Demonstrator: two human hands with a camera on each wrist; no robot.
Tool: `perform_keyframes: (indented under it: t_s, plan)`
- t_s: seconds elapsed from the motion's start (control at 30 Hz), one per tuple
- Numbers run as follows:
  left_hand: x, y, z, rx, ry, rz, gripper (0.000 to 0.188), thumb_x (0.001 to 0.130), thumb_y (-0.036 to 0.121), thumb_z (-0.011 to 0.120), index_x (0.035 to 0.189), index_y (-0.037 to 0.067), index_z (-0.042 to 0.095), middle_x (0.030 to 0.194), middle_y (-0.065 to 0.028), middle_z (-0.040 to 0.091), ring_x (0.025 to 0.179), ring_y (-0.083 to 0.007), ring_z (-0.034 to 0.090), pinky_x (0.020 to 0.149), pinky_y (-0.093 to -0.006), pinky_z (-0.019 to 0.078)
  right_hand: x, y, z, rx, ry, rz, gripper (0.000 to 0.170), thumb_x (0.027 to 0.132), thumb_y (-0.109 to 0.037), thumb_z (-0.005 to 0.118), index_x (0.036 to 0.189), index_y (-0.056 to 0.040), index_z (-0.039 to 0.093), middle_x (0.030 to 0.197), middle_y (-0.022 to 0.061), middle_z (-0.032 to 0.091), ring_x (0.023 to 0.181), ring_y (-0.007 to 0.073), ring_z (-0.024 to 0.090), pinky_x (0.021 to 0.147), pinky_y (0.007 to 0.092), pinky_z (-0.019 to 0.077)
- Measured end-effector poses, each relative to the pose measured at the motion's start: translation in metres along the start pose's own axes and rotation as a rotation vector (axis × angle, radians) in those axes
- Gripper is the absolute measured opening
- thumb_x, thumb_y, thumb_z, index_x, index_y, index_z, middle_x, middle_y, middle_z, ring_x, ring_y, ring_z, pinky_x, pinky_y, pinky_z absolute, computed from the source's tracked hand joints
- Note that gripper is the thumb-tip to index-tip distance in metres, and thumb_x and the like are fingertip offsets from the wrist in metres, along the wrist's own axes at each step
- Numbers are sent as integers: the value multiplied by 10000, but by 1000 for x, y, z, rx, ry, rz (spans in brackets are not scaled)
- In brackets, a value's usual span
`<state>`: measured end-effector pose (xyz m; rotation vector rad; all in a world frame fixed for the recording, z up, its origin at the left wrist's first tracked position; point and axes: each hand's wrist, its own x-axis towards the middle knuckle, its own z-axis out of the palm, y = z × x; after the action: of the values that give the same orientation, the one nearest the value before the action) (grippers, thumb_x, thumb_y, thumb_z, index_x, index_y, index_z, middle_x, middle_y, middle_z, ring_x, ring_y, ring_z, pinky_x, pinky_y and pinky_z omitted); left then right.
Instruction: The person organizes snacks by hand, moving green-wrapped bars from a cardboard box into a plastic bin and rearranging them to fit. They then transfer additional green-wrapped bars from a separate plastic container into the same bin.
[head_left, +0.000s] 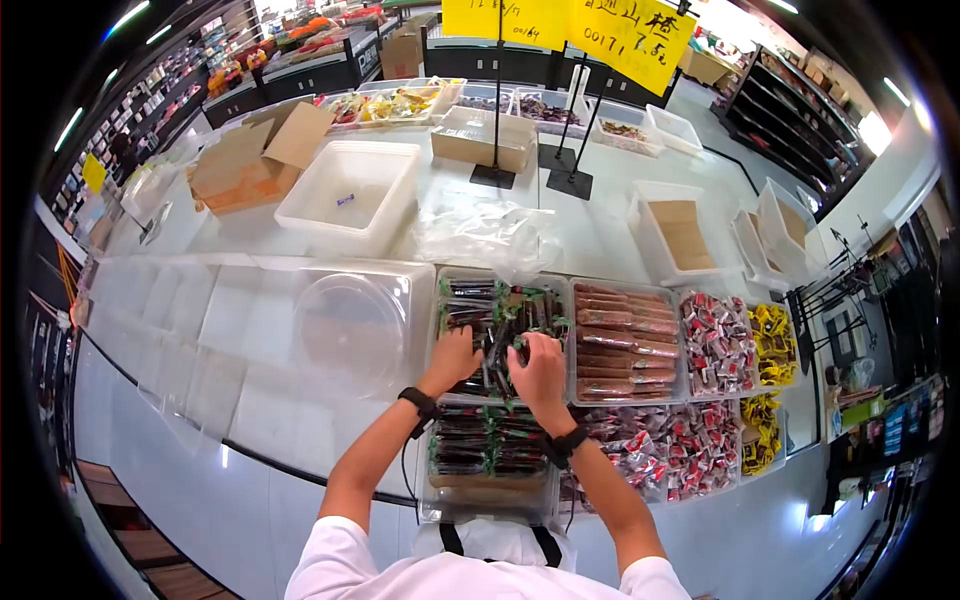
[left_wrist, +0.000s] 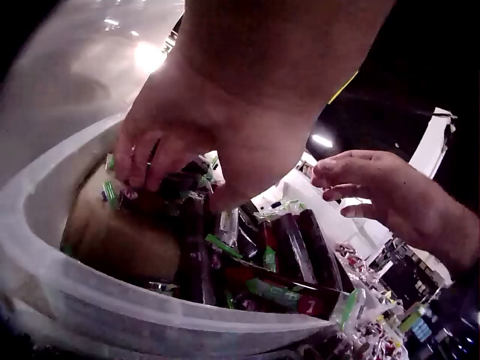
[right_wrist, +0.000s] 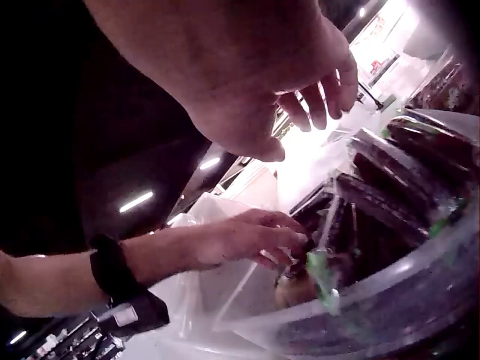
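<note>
Fingers (left_wrist: pixel 139 169) of the left hand (head_left: pixel 455 355) bend down onto the dark wrapped packets (left_wrist: pixel 292 244) in a clear tub (left_wrist: pixel 45 225) — gripping or only touching, I can't tell. The right hand (head_left: pixel 540 368) hangs over them on the right, fingers loosely bent, nothing held. Both hide packets beneath. Farther lies crumpled plastic (head_left: pixel 485 230); beyond, yellow signs (head_left: pixel 625 45), cut off above.

Through my right wrist camera I see the right hand (right_wrist: pixel 259 97) up top, its fingers loosely bent, apart from the dark wrapped packets (right_wrist: pixel 390 178). Lower down, I have the left hand (right_wrist: pixel 251 238) with fingertips at a green-ended packet (right_wrist: pixel 322 276) in the translucent tub (right_wrist: pixel 405 279); a black band (right_wrist: pixel 112 268) circles that wrist.
</note>
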<state>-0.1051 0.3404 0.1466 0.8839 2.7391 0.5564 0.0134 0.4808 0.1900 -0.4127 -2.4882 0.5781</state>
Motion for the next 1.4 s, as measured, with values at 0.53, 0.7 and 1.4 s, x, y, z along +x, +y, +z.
perform_keyframes:
  t_s: [0.53,0.7,1.4]
  plan:
    - [21,-4,42,-119,-97,-293,717,709,413,728,1156,-89,478,1124,-247,594,1024,-391,601,836,-459,506,23,-11,67,-228,-563,153,222,800,-208,664,765,11,642,748,172,642,702,335,645,617,437,538]
    - [13,-4,23,97,97,-95,481,737,207,694,1103,-35,496,1097,-216,564,997,-366,584,826,-433,491,40,-19,67,-352,-569,131,180,802,-159,663,693,-16,666,706,169,655,656,298,663,590,370,551]
    - [12,-38,33,497,209,236,200,760,163,595,924,48,584,933,-110,604,960,-259,546,817,-364,437,32,-18,113,-674,-432,49,235,748,-192,698,923,-51,632,819,47,623,912,219,527,790,339,370]
